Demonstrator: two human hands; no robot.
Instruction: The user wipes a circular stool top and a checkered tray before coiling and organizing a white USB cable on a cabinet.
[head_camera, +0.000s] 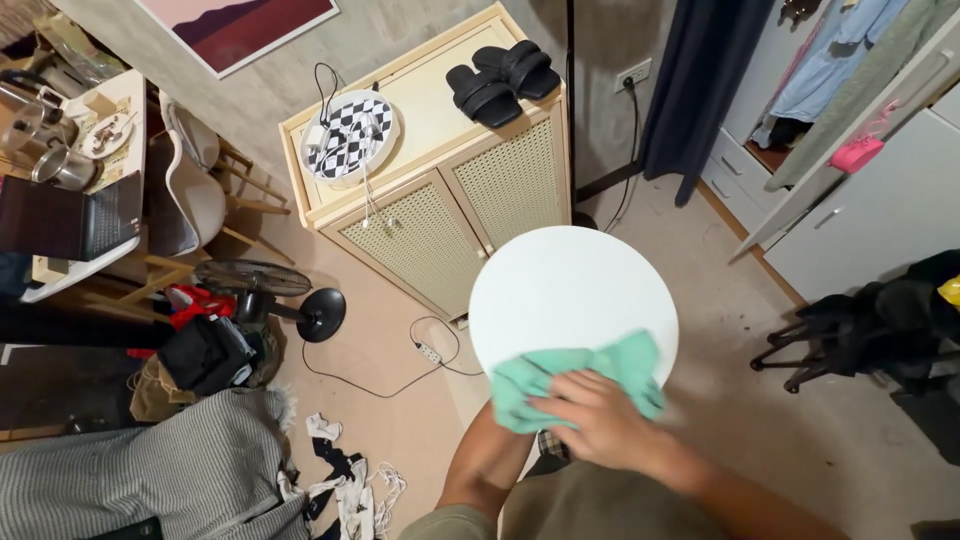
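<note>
A round white tabletop (570, 290) fills the middle of the head view. A crumpled green cloth (620, 365) lies on its near edge. My right hand (590, 420) presses down on the cloth with the fingers curled over it. My left forearm (480, 470) reaches up beneath the near edge of the tabletop. The left hand itself is hidden under the cloth and the table.
A cream cabinet (440, 210) stands behind, with black sandals (500, 80) and a checkered tray (348, 135) on top. A floor fan (265, 290), a power strip (428, 352) and scattered clothes (345, 480) lie to the left. A wardrobe (860, 210) is on the right.
</note>
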